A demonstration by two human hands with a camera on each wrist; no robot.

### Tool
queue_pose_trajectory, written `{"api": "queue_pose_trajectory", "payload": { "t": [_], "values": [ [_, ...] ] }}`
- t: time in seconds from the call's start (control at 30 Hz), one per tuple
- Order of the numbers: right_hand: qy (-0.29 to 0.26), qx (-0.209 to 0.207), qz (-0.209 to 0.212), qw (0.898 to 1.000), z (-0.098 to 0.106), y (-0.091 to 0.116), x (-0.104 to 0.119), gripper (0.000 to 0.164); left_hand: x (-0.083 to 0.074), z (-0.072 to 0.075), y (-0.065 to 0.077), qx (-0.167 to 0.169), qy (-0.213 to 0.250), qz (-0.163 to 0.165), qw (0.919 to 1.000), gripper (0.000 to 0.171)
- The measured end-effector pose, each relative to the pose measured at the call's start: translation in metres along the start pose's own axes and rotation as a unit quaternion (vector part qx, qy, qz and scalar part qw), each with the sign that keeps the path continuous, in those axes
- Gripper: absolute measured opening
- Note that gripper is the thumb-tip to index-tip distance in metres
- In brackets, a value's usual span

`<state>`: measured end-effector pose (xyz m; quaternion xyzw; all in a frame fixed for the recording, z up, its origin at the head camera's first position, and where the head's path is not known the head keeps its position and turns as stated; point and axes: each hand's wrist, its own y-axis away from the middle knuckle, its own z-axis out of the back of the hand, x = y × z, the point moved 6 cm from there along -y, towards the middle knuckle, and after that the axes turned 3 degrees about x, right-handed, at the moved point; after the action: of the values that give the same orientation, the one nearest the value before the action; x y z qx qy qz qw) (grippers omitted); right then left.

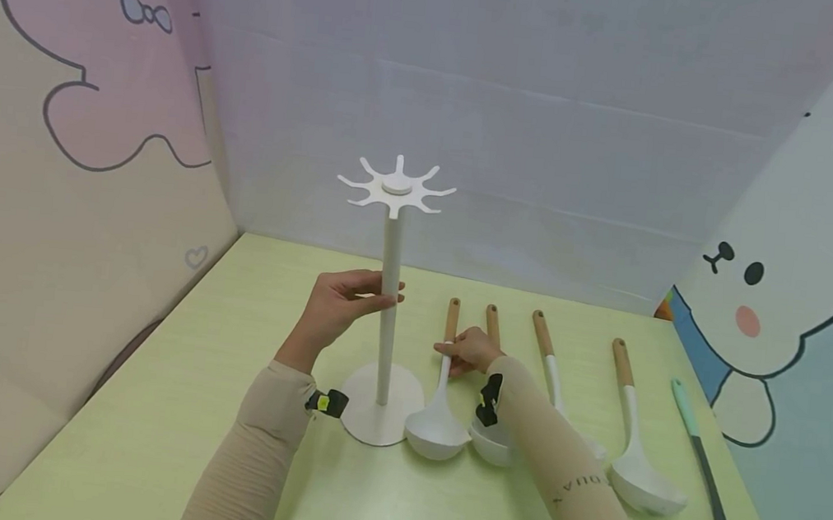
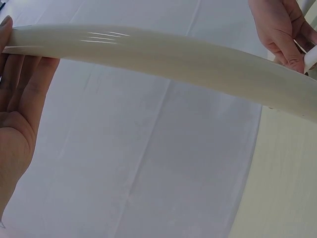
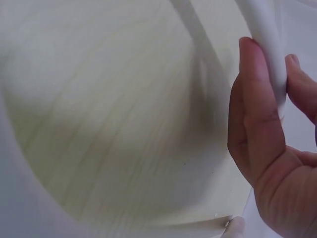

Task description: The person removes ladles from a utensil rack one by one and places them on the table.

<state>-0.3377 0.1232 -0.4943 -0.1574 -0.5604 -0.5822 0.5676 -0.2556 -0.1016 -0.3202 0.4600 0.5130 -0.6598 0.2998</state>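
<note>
A white utensil stand (image 1: 392,250) with a round base and a crown of hooks stands upright on the table. My left hand (image 1: 342,303) grips its pole around the middle, thumb in front; in the left wrist view the fingers (image 2: 34,82) lie behind the pole (image 2: 163,54). Just right of the base is a white ladle (image 1: 437,435) with a wooden handle end. My right hand (image 1: 474,352) pinches its white handle (image 3: 267,39) between thumb and fingers. A second ladle (image 1: 493,444) lies close beside it, partly covered by my right hand and wrist.
Farther right lie a white utensil (image 1: 544,333) whose head my forearm mostly hides, another white ladle (image 1: 642,482), and a black utensil (image 1: 712,484) with a mint handle near the table's right edge. Printed walls enclose the yellow-green table (image 1: 173,404) at the back and sides.
</note>
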Motion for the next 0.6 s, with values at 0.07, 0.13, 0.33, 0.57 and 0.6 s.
{"api": "queue_pose_trajectory", "payload": {
  "t": [0.07, 0.13, 0.33, 0.57, 0.6],
  "values": [
    [0.001, 0.002, 0.000, 1.000, -0.0006, 0.0008, 0.0002, 0.023, -0.0002, -0.0001, 0.0002, 0.000, -0.002, 0.001, 1.0000, 0.032],
    [0.001, 0.005, -0.001, 1.000, -0.0011, 0.0014, 0.0001, 0.023, -0.0004, -0.0002, 0.0003, 0.000, -0.003, 0.002, 1.0000, 0.032],
    [0.004, 0.012, -0.005, 1.000, -0.0029, 0.0017, 0.0001, 0.022, -0.0007, -0.0006, 0.0005, 0.000, -0.002, 0.002, 1.0000, 0.032],
    [-0.001, 0.013, -0.005, 1.000, -0.0036, 0.0010, 0.0005, 0.022, -0.0002, -0.0006, 0.0000, 0.002, 0.002, -0.001, 1.0000, 0.033],
    [-0.003, 0.013, -0.005, 1.000, -0.0039, 0.0009, 0.0006, 0.022, -0.0004, -0.0007, 0.0000, 0.002, 0.002, -0.003, 1.0000, 0.034]
  ]
}}
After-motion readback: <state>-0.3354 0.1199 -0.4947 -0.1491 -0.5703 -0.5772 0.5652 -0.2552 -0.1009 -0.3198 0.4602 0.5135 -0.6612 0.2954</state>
